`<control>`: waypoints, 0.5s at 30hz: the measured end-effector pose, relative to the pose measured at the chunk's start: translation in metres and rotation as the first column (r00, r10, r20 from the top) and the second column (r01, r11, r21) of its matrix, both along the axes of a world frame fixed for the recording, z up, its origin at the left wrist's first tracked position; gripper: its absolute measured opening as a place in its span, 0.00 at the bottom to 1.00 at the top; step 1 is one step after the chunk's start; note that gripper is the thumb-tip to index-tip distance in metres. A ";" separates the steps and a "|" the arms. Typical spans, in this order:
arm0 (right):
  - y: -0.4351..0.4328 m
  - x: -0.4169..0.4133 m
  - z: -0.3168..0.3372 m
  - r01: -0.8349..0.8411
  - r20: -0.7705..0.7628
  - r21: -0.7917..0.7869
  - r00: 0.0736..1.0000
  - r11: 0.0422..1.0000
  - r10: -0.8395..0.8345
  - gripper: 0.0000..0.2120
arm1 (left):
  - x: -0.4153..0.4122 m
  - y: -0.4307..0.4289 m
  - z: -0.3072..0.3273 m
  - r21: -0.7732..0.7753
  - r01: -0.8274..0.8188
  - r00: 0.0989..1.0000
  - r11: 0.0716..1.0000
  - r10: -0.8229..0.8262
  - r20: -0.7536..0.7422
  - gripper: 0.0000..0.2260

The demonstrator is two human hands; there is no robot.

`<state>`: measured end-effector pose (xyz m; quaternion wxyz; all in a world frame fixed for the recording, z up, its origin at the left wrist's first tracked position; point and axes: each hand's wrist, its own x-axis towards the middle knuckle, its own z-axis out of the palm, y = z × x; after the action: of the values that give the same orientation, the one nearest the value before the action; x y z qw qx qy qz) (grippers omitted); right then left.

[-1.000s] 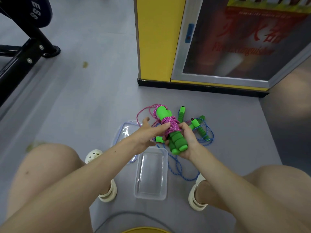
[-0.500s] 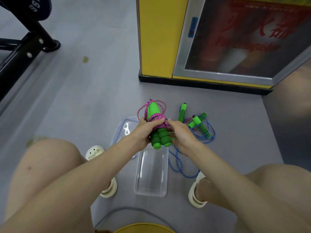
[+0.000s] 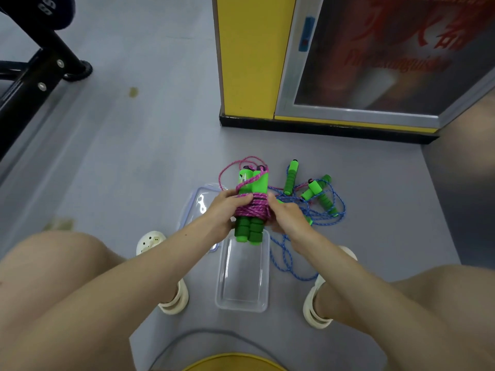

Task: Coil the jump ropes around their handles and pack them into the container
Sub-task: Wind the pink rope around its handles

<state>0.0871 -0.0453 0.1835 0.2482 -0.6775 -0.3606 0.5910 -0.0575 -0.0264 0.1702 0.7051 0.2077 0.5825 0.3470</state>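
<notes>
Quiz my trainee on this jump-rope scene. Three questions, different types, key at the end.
1. True or false: the blue rope lies loose on the floor.
2. The lid of the clear container is: A) snapped onto it B) on the floor beside it C) under a sandal.
3. Short answer: what colour is the rope wound on the bundle gripped by the left hand and right hand?
Key: 1 true; 2 B; 3 pink.
</notes>
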 end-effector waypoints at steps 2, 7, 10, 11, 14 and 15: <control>0.005 -0.004 -0.012 0.013 -0.020 -0.074 1.000 0.997 -0.015 0.26 | 0.004 0.000 -0.007 -0.009 -0.023 1.000 1.000 0.023 -0.014 0.22; 0.021 -0.005 -0.053 0.225 -0.106 -0.160 0.964 0.961 -0.243 0.30 | 0.021 -0.013 -0.042 -0.034 0.016 0.999 0.999 -0.017 -0.042 0.22; 0.021 -0.001 -0.079 0.383 -0.180 -0.221 0.888 0.897 -0.424 0.24 | 0.024 -0.027 -0.067 -0.070 0.090 0.993 0.993 -0.095 -0.071 0.21; 0.019 -0.001 -0.089 0.410 -0.186 -0.235 0.871 0.881 -0.455 0.22 | 0.026 -0.031 -0.076 -0.074 0.113 0.990 0.991 -0.119 -0.080 0.21; 0.012 -0.002 -0.115 0.454 -0.157 -0.276 0.849 0.847 -0.505 0.24 | 0.035 -0.040 -0.097 -0.075 0.169 0.982 0.983 -0.175 -0.072 0.19; 0.010 -0.003 -0.121 0.464 -0.152 -0.295 0.840 0.835 -0.521 0.27 | 0.038 -0.042 -0.103 -0.075 0.177 0.982 0.981 -0.181 -0.060 0.17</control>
<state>0.0838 -0.0356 0.0629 0.3460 -0.7013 -0.0659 0.6197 -0.0194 -0.0684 0.0673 0.7205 0.2459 0.5964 0.2545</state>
